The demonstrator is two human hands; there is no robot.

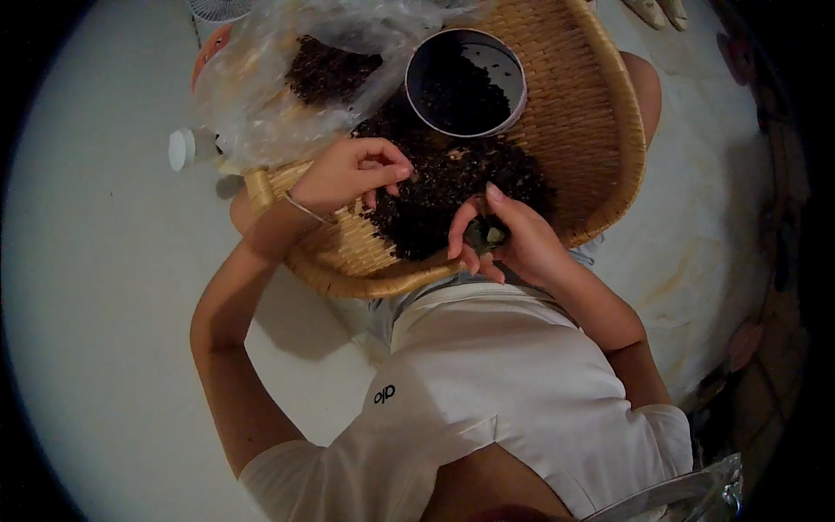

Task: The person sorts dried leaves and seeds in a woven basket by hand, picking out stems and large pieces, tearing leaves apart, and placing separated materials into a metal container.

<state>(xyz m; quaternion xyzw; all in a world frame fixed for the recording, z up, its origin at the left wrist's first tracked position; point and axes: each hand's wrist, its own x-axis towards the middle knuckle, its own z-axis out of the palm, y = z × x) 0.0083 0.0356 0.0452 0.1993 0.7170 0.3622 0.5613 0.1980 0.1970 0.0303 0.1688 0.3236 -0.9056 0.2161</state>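
Fingertips of the left hand are drawn together, thumb against forefinger, just above the dark bits heaped in a wicker basket; whether a scrap is caught between them is too small to tell. On the right hand, the fingers curl round a dark clump that shows a paler, greenish patch, and the thumb tip comes up near the forefinger. What, if anything, those two tips pinch cannot be made out. This hand is over the near right part of the heap.

The basket sits on the person's lap, a knee showing at either side. The dark bits spread across its middle, with bare weave at the right and near left. Beyond the hands, a round tin opens toward the viewer, partly filled with more dark stuff. Left of it, a clear plastic bag lies across the far left of the basket, dark bits visible there too. A white cap is at the left, outside the basket. A thin bracelet circles the left wrist.
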